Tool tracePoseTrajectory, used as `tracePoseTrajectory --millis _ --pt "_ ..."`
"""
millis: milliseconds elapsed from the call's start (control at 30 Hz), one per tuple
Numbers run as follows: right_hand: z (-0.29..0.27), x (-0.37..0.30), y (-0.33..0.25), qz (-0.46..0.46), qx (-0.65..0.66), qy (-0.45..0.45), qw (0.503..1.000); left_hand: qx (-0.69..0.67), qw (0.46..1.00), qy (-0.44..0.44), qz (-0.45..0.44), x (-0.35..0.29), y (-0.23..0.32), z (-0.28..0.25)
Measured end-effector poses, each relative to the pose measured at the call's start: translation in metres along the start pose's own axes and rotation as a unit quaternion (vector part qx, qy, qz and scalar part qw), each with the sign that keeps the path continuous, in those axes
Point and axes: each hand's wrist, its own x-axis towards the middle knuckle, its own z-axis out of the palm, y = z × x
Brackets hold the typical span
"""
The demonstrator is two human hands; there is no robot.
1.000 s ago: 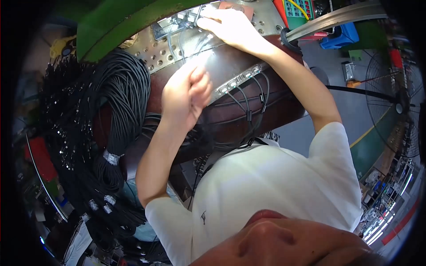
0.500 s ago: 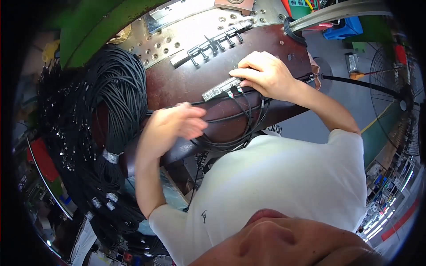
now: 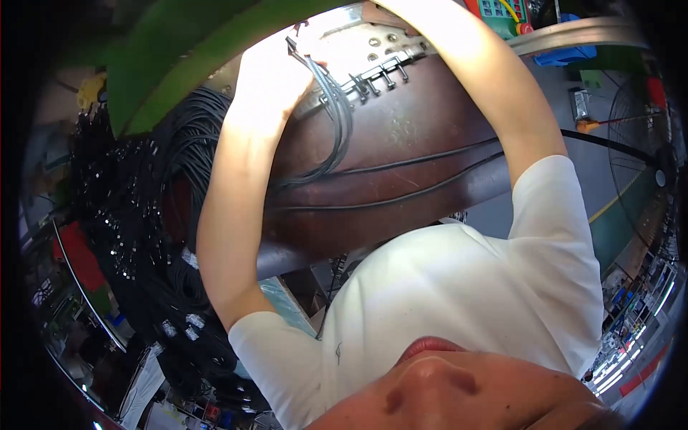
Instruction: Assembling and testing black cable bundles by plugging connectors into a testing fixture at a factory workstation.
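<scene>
My left hand [image 3: 276, 79] is far forward under the bright light, its fingers washed out by glare. It is closed on several black cables [image 3: 337, 129], whose ends with small connectors [image 3: 292, 44] stick up past the fingers. From there the cables bend down in a loop onto the dark brown work surface [image 3: 408, 136]. Beside the left hand lies a black peg rack [image 3: 380, 76], partly covered by the cables. My right forearm [image 3: 494, 79] reaches up past the top edge, so my right hand is out of sight.
A perforated metal plate [image 3: 387, 44] lies beyond the brown surface, beneath a green machine frame [image 3: 168, 75]. Thick bundles of black cables [image 3: 122, 201] hang at the left. A control box with buttons [image 3: 502, 10] is at the far right, and a fan [image 3: 641, 154] stands at the right.
Both arms have moved forward and up. The small metal fixture under my right hand is no longer visible there, and the cables are now lifted in my left hand, which was empty before.
</scene>
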Motion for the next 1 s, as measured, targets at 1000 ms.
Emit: tracePoseTrajectory --millis 1000 --pt "0.027 0.004 0.050 0.173 0.151 -0.129 0.965 0.846 0.247 0.093 0.464 0.030 0.022 -0.068"
